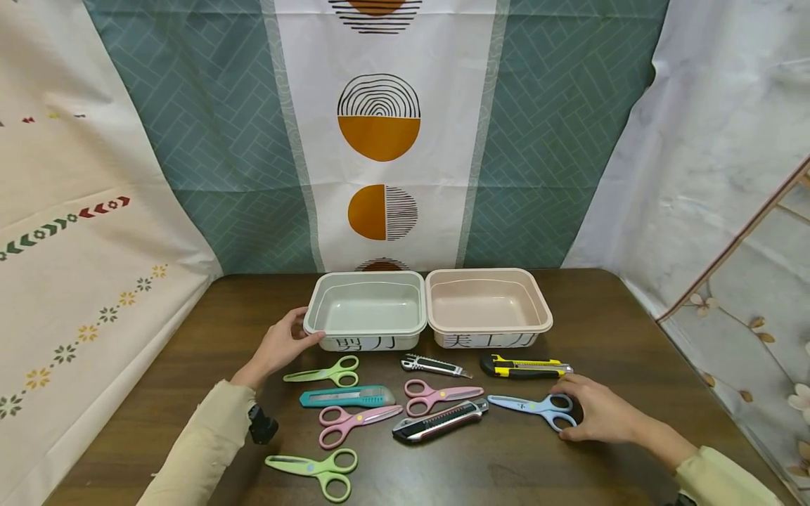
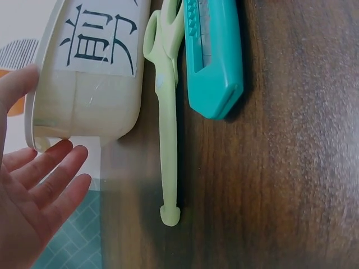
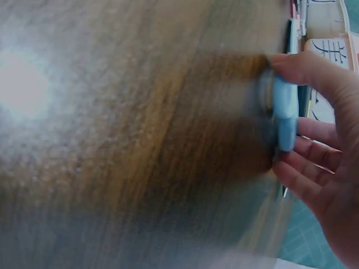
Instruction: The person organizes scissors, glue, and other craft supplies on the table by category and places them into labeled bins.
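Observation:
At the left end of the pale green bin (image 1: 373, 337), my left hand (image 1: 281, 348) touches the rim, thumb at the front corner. In the left wrist view its fingers are loosely extended beside the bin's end. Light green scissors (image 1: 313, 374) and a teal utility knife (image 1: 348, 397) lie just below that hand. My right hand (image 1: 595, 411) spans the handles of blue scissors (image 1: 531, 405), thumb on one side and fingertips on the other. These scissors lie on the table with blades pointing left. A yellow-and-black utility knife (image 1: 528, 367) lies just above the right hand.
A pink bin (image 1: 487, 330) stands against the green one; both bear labels. Pink scissors (image 1: 439, 395), more pink scissors (image 1: 357, 422), a small utility knife (image 1: 433, 365), a larger black-and-silver knife (image 1: 439, 422) and another green pair of scissors (image 1: 310, 467) lie on the wooden table (image 1: 493, 478).

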Demonstrator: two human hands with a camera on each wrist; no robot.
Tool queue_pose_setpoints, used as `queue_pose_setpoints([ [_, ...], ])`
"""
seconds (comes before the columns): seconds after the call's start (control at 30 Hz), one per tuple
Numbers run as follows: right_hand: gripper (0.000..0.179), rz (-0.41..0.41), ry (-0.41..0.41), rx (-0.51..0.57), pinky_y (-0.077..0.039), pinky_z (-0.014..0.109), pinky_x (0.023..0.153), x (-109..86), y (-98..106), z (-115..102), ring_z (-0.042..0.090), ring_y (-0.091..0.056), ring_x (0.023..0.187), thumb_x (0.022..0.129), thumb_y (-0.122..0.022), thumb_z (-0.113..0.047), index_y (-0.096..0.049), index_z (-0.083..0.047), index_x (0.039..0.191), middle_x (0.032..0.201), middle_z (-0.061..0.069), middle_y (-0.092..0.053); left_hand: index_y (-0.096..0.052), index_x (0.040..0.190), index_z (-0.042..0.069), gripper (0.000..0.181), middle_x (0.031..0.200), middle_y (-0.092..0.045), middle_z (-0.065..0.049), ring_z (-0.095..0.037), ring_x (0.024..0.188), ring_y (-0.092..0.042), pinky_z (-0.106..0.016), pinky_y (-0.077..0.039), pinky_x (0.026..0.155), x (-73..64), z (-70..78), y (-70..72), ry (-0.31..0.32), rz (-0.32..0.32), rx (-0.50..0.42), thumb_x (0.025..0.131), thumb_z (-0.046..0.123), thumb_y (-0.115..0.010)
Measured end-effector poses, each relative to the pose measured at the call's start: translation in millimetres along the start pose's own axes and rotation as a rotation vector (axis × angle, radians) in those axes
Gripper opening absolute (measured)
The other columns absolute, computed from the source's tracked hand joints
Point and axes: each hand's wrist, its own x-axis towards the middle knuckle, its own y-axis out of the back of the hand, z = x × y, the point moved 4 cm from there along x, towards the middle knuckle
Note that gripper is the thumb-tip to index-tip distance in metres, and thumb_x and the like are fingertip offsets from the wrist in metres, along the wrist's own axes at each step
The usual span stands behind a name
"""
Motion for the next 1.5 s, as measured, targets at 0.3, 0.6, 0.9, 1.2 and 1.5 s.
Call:
queue_pose_setpoints([
  [0.3, 0.047, 0.047, -0.015, -0.012, -0.046, 0.028, 0.069, 10.1, 7, -9, 0.006, -0.053, 0.084, 0.051, -0.083, -0.035, -0.063, -0.017, 0.090, 0.091, -0.014, -0.052, -0.040, 0.130, -0.002, 0.066, 0.105, -0.060, -0.018, -0.025, 0.087, -0.060, -0.034, -0.047, 0.070, -0.2, 1.0, 1.4, 0.008, -0.010, 0.014, 0.081, 0.033, -0.068],
  [0.6, 0.046, 0.041, -0.028, 0.004, -0.039, 0.020, 0.059, 17.5, 17, -11, 0.000, -0.045, 0.071, 0.051, -0.082, -0.035, -0.060, -0.019, 0.088, 0.084, -0.015, -0.050, -0.041, 0.130, -0.002, 0.066, 0.105, -0.060, -0.019, -0.026, 0.087, -0.060, -0.034, -0.047, 0.070, -0.7, 1.6, 1.4, 0.003, -0.007, 0.016, 0.081, 0.032, -0.068],
  [0.9, 0.047, 0.063, 0.022, 0.008, -0.038, 0.019, 0.057, 30.1, 25, -17, 0.000, -0.045, 0.069, 0.051, -0.082, -0.034, -0.059, -0.017, 0.088, 0.083, -0.015, -0.051, -0.040, 0.131, -0.002, 0.067, 0.105, -0.060, -0.017, -0.024, 0.087, -0.060, -0.034, -0.047, 0.070, -0.5, 2.7, 0.2, 0.007, -0.018, 0.016, 0.081, 0.033, -0.068],
  [1.2, 0.049, 0.057, 0.058, -0.003, -0.042, 0.022, 0.062, 50.9, 35, -29, 0.004, -0.049, 0.074, 0.053, -0.082, -0.035, -0.060, -0.016, 0.092, 0.088, -0.012, -0.054, -0.040, 0.131, -0.002, 0.067, 0.105, -0.060, -0.016, -0.024, 0.087, -0.060, -0.032, -0.046, 0.069, 0.1, 2.6, -2.4, 0.013, -0.025, 0.004, 0.081, 0.034, -0.068],
  [1.5, 0.050, 0.027, 0.106, -0.003, -0.045, 0.027, 0.066, 80.1, 46, -38, 0.008, -0.054, 0.080, 0.056, -0.080, -0.036, -0.061, -0.012, 0.096, 0.094, -0.007, -0.058, -0.039, 0.132, -0.001, 0.069, 0.105, -0.060, -0.017, -0.025, 0.088, -0.060, -0.035, -0.047, 0.070, -1.3, 1.2, -0.9, 0.022, -0.022, 0.005, 0.081, 0.035, -0.068],
])
